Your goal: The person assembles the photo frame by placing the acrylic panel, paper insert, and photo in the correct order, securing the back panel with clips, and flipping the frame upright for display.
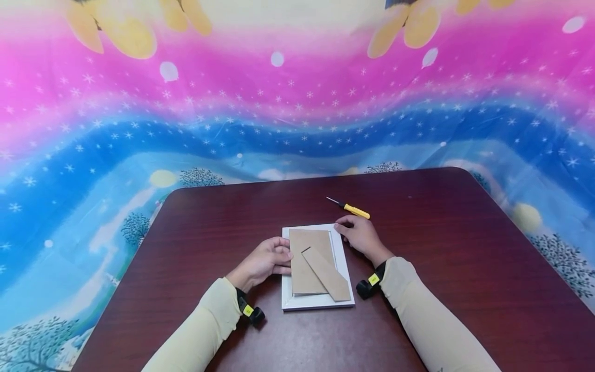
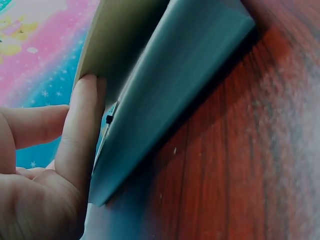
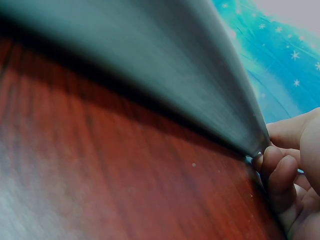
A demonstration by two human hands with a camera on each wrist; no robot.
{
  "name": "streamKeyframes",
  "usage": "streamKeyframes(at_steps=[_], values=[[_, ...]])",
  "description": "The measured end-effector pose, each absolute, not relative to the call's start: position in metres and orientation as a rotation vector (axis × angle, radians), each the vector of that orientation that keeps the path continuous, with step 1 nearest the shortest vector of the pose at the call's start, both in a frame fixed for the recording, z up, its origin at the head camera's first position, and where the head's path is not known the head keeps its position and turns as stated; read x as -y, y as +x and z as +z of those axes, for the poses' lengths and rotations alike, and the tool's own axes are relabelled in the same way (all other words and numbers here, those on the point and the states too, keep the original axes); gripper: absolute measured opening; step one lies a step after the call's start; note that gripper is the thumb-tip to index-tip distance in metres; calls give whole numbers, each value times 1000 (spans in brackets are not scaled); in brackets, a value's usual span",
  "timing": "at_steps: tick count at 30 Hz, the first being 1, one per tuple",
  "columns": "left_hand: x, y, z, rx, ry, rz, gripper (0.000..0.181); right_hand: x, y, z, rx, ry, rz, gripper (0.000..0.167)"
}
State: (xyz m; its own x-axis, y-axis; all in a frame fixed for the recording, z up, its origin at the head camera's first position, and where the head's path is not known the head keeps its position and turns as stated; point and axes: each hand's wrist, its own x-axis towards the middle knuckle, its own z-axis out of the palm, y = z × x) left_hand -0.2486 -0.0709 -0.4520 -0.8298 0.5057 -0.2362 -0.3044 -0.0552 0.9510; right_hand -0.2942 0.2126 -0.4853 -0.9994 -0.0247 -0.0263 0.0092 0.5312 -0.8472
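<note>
A white picture frame (image 1: 318, 305) lies back up on the table. Over its opening sits a brown backing board (image 1: 302, 266) with a slanting stand leg (image 1: 327, 276) attached. At the board's left edge, my left hand (image 1: 262, 261) pinches it between thumb and fingers. In the left wrist view, the backing board (image 2: 107, 45) is tilted up from the frame (image 2: 165, 100), and fingertips reach under it. My right hand (image 1: 362, 235) grips the frame's far right corner; the right wrist view shows thumb and fingers (image 3: 282, 175) at that corner.
A screwdriver (image 1: 355, 210) with a yellow handle lies beyond the right hand. The dark red wooden table (image 1: 214, 217) has rounded far corners, and a colourful printed cloth (image 1: 288, 103) hangs behind it.
</note>
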Motion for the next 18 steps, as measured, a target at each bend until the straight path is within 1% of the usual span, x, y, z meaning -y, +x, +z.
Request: streamKeyframes(at_steps=[10,18], values=[[67,-247,-449,-1730,182,1910,30,-213,-294,-485,-2718,-22,-1504,21],[64,-247,-447,-1913,168,1805,32,-213,-293,-484,-2710,-31,-1517,21]])
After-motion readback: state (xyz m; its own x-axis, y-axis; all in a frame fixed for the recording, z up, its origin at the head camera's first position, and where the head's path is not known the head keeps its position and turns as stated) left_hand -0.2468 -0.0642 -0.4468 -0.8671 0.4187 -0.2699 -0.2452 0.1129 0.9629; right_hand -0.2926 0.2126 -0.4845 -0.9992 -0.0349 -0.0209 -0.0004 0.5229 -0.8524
